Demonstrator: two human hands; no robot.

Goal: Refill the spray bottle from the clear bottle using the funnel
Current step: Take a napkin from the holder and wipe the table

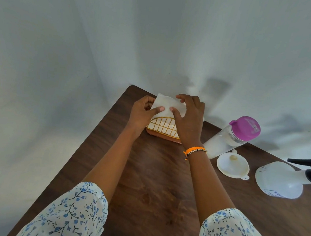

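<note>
At the far end of the table both hands hold a white paper napkin [166, 104] above a gold wire napkin holder [164, 128]. My left hand [143, 111] pinches its left side, my right hand [190, 117] its right side. To the right stands the clear bottle [223, 139] with a purple cap, partly filled with clear liquid. In front of it the white funnel [232, 165] lies wide side down. The white spray bottle [280, 180] with a black trigger head stands at the right edge.
The dark wooden table [154, 175] runs from me to a pale cloth backdrop [159, 41]. Its left edge slants close to my left arm. The napkin holder sits on a brown base near the far corner.
</note>
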